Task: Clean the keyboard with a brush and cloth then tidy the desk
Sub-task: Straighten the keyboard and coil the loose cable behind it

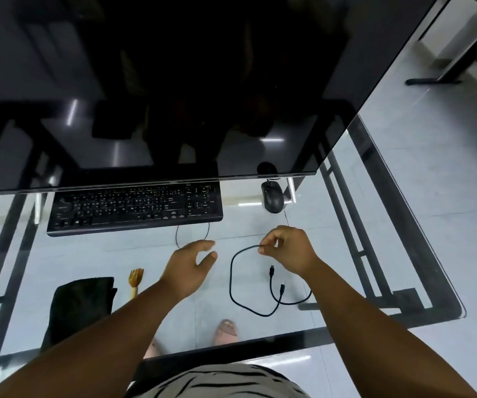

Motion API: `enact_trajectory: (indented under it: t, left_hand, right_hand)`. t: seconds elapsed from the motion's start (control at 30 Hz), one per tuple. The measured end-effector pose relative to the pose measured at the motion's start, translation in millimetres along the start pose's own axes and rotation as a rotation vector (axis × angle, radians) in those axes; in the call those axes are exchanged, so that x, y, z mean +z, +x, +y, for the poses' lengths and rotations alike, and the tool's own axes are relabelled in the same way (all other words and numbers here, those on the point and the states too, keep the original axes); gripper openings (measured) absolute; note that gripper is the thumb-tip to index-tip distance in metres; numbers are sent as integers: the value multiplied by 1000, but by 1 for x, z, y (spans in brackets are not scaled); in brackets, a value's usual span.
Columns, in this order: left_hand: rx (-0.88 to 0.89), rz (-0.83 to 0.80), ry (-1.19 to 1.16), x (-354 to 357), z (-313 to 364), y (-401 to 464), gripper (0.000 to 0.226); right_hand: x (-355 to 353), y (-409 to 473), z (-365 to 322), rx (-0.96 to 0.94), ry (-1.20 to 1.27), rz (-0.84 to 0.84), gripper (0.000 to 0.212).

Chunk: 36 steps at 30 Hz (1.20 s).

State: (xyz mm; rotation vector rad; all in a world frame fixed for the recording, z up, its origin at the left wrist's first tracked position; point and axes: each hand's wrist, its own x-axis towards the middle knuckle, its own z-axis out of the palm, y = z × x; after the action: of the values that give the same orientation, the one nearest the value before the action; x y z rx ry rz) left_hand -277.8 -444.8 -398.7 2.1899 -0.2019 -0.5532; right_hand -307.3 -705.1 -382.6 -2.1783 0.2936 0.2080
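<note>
head view, looking down through a glass table, and by my reading the tidying half of the task is in hand, with the loose cable being gathered.

at about 8 o'clock from the middle of the table lies the dark cloth, folded, and just beside it at its 3 o'clock the wooden brush, its handle partly hidden under the forearm. both look set down, so i judge the cleaning done or paused. the keyboard sits at 11 o'clock under the lower edge of the monitor, its own wire looping out at the near side.

the left hand hovers over the glass with fingers loosely spread, holding nothing, near the keyboard wire. the right hand at 2 o'clock pinches the black cable near one end of its loop; the rest trails in a curve on the glass with both plugs lying loose. the mouse rests at 1 o'clock, well apart from the cable.

next, i'd guess, the free hand must catch the slack and coil it, keeping clear of the mouse wire. open glass lies between the hands and toward 4 o'clock; the near edge at 6 o'clock is close to the trailing loop, so it could slip off.
</note>
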Motion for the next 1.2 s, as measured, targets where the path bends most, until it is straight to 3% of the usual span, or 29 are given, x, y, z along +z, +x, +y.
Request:
enact_trajectory:
  t: [0.1, 0.17, 0.33, 0.5, 0.63, 0.8, 0.93, 1.03, 1.13, 1.2]
  left_hand:
    - [-216, -118, -524, -3, 26, 1, 17]
    - [-239, -179, -657, -8, 36, 1, 23]
    - [-230, -246, -826, -30, 40, -4, 30]
    - [-261, -237, -853, -65, 35, -10, 28]
    - [-275, -284, -906, -94, 33, -18, 28]
    - [-251, -505, -947, -117, 38, -25, 26]
    - [-143, -625, -1214, -125, 40, -24, 14]
    - [-102, -435, -1523, -127, 46, -17, 14]
    - [-259, 39, -1751, -128, 52, 0, 29]
    - [-342, 313, -1758, -126, 55, 11, 29]
  right_hand:
    - [3, 9, -23, -24, 107, 72, 10]
    - [5, 16, -36, -23, 156, 110, 10]
    - [1, 39, -52, 47, 279, 304, 10]
    - [-8, 53, -46, 174, 308, 402, 12]
    - [-7, 56, -39, 206, 221, 402, 11]
    - [0, 52, -42, 214, 148, 399, 10]
    - [8, 50, -46, 182, 20, 257, 9]
    - [12, 48, -49, 121, -61, 72, 9]
    - [15, 42, -54, 60, 11, -175, 9]
    - [15, 36, -64, 51, 11, -316, 13]
